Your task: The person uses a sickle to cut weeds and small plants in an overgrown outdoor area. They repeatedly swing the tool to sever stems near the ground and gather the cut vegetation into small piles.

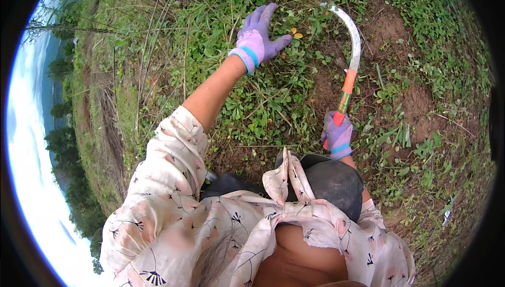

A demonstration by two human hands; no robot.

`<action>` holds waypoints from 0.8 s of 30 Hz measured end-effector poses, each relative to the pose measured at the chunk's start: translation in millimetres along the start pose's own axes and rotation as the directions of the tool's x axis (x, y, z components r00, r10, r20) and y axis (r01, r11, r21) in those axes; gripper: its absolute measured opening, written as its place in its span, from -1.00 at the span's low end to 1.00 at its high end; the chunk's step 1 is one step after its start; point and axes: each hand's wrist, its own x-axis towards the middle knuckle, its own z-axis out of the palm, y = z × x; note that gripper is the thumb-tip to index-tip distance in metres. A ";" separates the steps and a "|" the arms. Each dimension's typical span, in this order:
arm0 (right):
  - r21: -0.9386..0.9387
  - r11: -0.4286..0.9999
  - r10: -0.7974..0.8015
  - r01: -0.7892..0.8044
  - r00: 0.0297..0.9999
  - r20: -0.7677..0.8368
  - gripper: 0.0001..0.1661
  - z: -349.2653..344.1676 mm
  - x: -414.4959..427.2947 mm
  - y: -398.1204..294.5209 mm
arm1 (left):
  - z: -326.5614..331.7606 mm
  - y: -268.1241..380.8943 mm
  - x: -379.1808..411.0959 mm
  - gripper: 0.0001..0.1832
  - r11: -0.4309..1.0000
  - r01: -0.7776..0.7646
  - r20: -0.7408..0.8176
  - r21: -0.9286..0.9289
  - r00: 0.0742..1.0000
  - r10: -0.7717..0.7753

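My left hand (260, 34), in a purple-coated glove with a blue-striped cuff, reaches out over low green weeds (272, 101). Its fingers are spread and hold nothing. A sickle (356, 46) with a long curved, pale, scuffed blade and a red-orange handle is in my right hand (338, 131), gloved the same way and closed around the grip. The blade points away from me and arcs to the left, its tip among leaves to the right of my left hand. Two small yellow-orange leaves (296, 33) lie near my left thumb.
Patches of bare reddish soil (418, 105) show at the right among scattered leafy plants. Tall dry stems (154, 38) stand at the upper left. My dark-clad knee (335, 184) is close below my right hand. Trees (71, 156) and sky lie beyond the slope at the far left.
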 end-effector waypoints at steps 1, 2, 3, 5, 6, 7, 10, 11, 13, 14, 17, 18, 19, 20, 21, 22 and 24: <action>0.076 0.997 -0.017 0.017 1.000 -0.002 -0.84 5.4 14.1 -12.7 | 2.7 27.4 -7.7 0.01 0.983 -0.184 -0.094 -0.024 0.979 0.181; 0.102 0.994 -0.034 0.039 0.999 -0.042 -0.85 8.9 21.7 -21.4 | 9.2 55.0 -21.9 0.06 0.981 -0.192 0.068 0.013 0.979 0.191; 0.144 0.989 0.031 -0.023 0.998 -0.054 -0.87 10.3 28.9 -28.3 | 16.6 77.3 -35.0 0.12 0.959 -0.279 0.097 0.053 0.957 0.273; 0.103 0.991 0.095 -0.087 0.993 -0.075 -0.87 6.0 26.6 -30.5 | 30.4 97.7 -49.8 0.18 0.917 -0.374 0.411 0.136 0.864 0.291; 0.059 0.991 0.123 -0.118 0.987 -0.100 -0.87 1.3 20.1 -27.1 | 35.9 95.3 -51.6 0.21 0.908 -0.381 0.489 0.175 0.834 0.256; 0.037 0.989 0.143 -0.140 0.985 -0.095 -0.88 -3.3 10.5 -20.9 | 41.1 87.8 -52.4 0.24 0.877 -0.364 0.505 0.314 0.846 0.171; -0.032 0.975 0.216 -0.222 0.967 -0.135 -0.87 -16.1 -18.9 -4.7 | 47.4 41.9 -40.2 0.24 0.916 0.039 0.420 0.399 0.880 -0.221; -0.028 0.973 0.222 -0.227 0.967 -0.128 -0.87 -17.1 -23.4 -3.5 | 46.7 26.6 -36.2 0.24 0.892 0.167 0.418 0.420 0.837 -0.353; -0.073 0.973 0.211 -0.219 0.972 -0.098 -0.87 -10.1 -18.7 -8.7 | 46.7 4.1 -28.3 0.22 0.873 0.172 0.502 0.456 0.760 -0.412; -0.106 0.971 0.209 -0.216 0.976 -0.066 -0.86 -3.3 -9.5 -14.0 | 46.2 -3.8 -25.5 -0.02 0.885 0.200 0.495 0.421 0.766 -0.409; -0.351 0.922 0.193 -0.160 0.979 0.061 -0.83 20.6 30.2 -29.4 | 44.4 -11.2 -19.0 -0.34 0.884 0.255 0.552 0.393 0.703 -0.448; -0.484 0.866 0.209 -0.129 0.971 0.114 -0.81 26.2 35.8 -26.7 | 41.1 -11.5 -21.1 -0.50 0.887 0.329 0.511 0.325 0.728 -0.457; -0.578 0.816 0.167 -0.033 0.969 0.180 -0.78 28.7 39.9 -21.4 | 34.6 -13.5 -23.7 -0.50 0.881 0.400 0.494 0.253 0.729 -0.473; -0.561 0.819 0.275 -0.120 0.940 0.200 -0.73 24.1 33.9 -10.8 | 26.5 -15.8 -28.4 -0.50 0.902 0.375 0.478 0.215 0.764 -0.432; -0.732 0.680 0.225 -0.040 0.962 0.157 -0.77 20.3 24.1 4.5 | 15.8 -20.1 -34.3 -0.49 0.928 0.341 0.483 0.151 0.794 -0.370; -0.847 0.521 0.109 0.104 0.976 0.186 -0.80 0.1 1.9 21.4 | 2.5 -27.1 -42.7 -0.46 0.934 0.344 0.542 0.099 0.768 -0.341; -0.834 0.537 0.107 0.131 0.969 0.221 -0.80 -32.6 -39.2 56.4 | -29.2 -47.1 -68.5 -0.46 0.948 0.192 0.631 0.255 0.710 -0.314</action>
